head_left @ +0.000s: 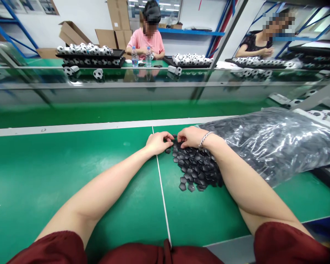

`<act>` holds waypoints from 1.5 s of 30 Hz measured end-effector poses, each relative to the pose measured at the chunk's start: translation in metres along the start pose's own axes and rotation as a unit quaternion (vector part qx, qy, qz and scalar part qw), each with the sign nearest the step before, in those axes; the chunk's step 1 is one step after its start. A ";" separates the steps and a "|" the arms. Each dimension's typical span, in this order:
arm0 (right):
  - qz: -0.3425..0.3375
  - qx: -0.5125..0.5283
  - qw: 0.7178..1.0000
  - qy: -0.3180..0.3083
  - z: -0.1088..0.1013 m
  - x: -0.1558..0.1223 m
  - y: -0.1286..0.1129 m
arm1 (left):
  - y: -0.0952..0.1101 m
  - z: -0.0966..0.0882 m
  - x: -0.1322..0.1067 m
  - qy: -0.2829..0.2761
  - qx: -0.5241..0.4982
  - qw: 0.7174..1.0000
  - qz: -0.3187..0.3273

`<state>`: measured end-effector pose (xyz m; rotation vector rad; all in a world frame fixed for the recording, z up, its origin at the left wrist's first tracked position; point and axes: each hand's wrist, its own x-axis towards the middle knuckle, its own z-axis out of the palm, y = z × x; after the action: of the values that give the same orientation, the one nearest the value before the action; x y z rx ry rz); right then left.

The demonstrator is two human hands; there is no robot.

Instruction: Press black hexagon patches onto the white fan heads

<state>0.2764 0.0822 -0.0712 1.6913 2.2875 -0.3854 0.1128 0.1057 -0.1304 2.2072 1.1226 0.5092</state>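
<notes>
A heap of small black pentagon pieces (199,168) lies on the green tabletop, a few strays spreading from its near and left edges. At the heap's far left corner, my left hand (157,143) has its thumb and fingers curled together, with black pieces right at the tips. My right hand (191,137), a silver bracelet on its wrist, reaches over the far side of the heap. Its fingers are bent inward and face the left hand across a small gap. What its fingertips hold, if anything, is too small to make out.
Right of the heap lies a large clear plastic bag (275,143) full of black pieces. A white strip (99,127) edges the table's far side. Across the line, two people sit by trays of small soccer balls (85,49). Two bottles (134,58) stand there.
</notes>
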 end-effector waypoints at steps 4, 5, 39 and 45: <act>-0.002 -0.009 1.000 -0.006 0.000 0.000 -0.001 | 0.003 -0.002 -0.004 -0.012 0.043 0.999 0.029; 0.000 -0.012 1.000 -0.006 0.000 0.000 0.000 | 0.004 -0.002 -0.005 -0.014 0.055 0.998 0.034; 0.026 -0.020 0.999 0.021 -0.003 -0.002 0.002 | -0.002 -0.005 0.003 -0.043 -0.178 0.983 0.003; 0.019 -0.023 0.999 0.031 -0.004 -0.002 0.001 | 0.000 -0.013 0.002 -0.062 -0.247 0.967 -0.012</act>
<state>0.2774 0.0817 -0.0668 1.7442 2.2853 -0.2754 0.1064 0.1122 -0.1205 1.7629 0.8439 0.5629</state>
